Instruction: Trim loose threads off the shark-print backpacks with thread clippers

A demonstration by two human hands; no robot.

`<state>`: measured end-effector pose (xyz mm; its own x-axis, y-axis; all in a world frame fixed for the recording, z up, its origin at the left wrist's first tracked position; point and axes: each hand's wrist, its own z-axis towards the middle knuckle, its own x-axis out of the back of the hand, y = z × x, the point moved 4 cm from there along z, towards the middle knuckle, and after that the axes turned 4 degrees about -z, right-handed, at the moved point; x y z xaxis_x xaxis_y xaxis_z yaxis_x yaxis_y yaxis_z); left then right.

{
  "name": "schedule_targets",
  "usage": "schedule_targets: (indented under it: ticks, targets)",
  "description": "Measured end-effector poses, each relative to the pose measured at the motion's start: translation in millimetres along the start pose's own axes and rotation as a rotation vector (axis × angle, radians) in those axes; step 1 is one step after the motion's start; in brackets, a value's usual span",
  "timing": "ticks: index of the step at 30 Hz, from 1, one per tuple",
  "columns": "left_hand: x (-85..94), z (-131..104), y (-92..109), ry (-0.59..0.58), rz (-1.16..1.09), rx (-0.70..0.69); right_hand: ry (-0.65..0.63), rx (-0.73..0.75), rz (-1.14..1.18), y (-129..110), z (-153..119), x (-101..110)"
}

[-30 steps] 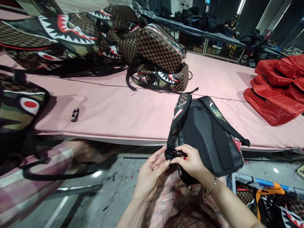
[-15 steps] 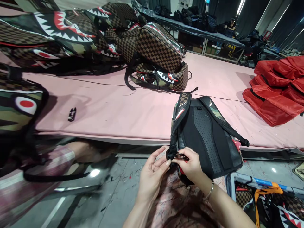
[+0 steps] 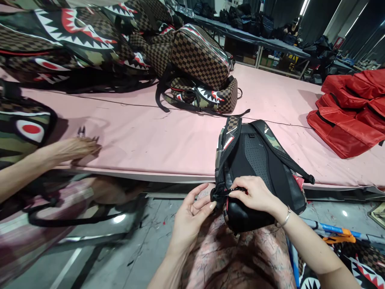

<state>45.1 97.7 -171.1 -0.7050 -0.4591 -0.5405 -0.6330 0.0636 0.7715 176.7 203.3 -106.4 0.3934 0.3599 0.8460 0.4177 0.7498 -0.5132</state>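
A small backpack (image 3: 258, 160) leans on the table's front edge, its black padded back and two straps facing up. At its lower left corner my left hand (image 3: 192, 216) pinches the bunched black strap end (image 3: 217, 194) between thumb and fingers. My right hand (image 3: 255, 194), just right of it, is closed on a small dark tool (image 3: 237, 189), whose tip points at the strap end. The tool's exact shape is mostly covered by my fingers.
The pink table (image 3: 135, 136) carries piled checkered backpacks (image 3: 200, 56) at the back left and red bags (image 3: 349, 116) at the right. A co-worker's hand (image 3: 78, 148) reaches in from the left. A blue-framed bin (image 3: 337, 229) stands low at the right.
My right hand has moved right and slightly up with the tool, away from my left fingers. A co-worker's hand has come in at the left over the small clipper on the table.
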Motion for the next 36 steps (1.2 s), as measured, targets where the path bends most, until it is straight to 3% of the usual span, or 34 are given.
schedule_targets:
  ticks: [7, 18, 26, 36]
  targets:
    - [0.9, 2, 1, -0.021, -0.004, 0.02, -0.031, 0.162, -0.061, -1, 9, 2]
    - [-0.7, 2, 1, -0.004, -0.009, 0.064, -0.085, 0.261, -0.075, -1, 19, 6]
    - [-0.6, 4, -1, 0.037, -0.01, 0.062, -0.191, 0.143, -0.124, -4, 26, 9]
    - [-2.9, -2, -3, 0.128, -0.02, 0.023, -0.096, 0.064, -0.138, -12, 19, 9]
